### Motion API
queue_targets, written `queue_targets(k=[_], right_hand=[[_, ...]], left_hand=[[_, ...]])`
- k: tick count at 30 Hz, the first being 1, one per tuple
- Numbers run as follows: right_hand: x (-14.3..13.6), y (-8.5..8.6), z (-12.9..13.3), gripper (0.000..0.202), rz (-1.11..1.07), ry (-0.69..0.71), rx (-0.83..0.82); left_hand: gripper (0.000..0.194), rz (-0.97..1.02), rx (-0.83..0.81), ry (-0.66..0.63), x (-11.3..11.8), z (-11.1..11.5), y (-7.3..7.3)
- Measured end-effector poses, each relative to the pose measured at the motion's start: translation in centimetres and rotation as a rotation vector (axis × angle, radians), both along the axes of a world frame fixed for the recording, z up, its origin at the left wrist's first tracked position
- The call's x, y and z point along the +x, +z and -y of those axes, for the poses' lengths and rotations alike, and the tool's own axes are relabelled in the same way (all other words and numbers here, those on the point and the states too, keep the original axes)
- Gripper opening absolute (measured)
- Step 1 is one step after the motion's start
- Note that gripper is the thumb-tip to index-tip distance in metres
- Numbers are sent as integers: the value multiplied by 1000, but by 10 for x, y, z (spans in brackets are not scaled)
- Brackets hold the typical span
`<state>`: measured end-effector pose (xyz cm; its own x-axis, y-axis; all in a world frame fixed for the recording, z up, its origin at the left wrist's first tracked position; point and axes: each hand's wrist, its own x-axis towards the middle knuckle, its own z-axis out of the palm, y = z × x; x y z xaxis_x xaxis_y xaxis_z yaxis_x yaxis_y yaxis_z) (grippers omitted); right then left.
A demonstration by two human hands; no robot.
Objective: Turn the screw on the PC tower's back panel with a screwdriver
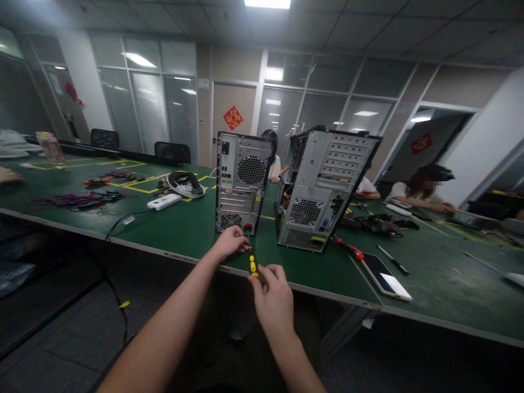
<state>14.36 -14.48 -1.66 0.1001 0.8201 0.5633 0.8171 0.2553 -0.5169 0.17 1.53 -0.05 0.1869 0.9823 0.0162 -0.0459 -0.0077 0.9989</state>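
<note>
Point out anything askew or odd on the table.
The right-hand computer tower has an open side exposing internal wires; its tilt may be lens distortion. Thin coloured wires lie tangled at left.

You are holding both bare forearms [174,322] forward; your left grip [231,243] is keeping fingers [239,232] bent inward; your right grip [275,295], lower, is pinching with thumb [255,285] and fingers.

Smaller tower [241,194], larger tower [313,188] block ahead; narrow gap between; tabletop [196,221] open leftward.
</note>
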Motion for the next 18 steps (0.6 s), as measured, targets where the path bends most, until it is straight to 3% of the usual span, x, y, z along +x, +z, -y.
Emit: queue_targets(k=[8, 18], right_hand=[[2, 2, 2, 35, 12, 41, 37], [1, -1, -2, 20, -23, 23, -23]], left_hand=[[24, -5, 0, -2, 0, 0, -1], [25, -10, 8, 7, 0, 1, 0]])
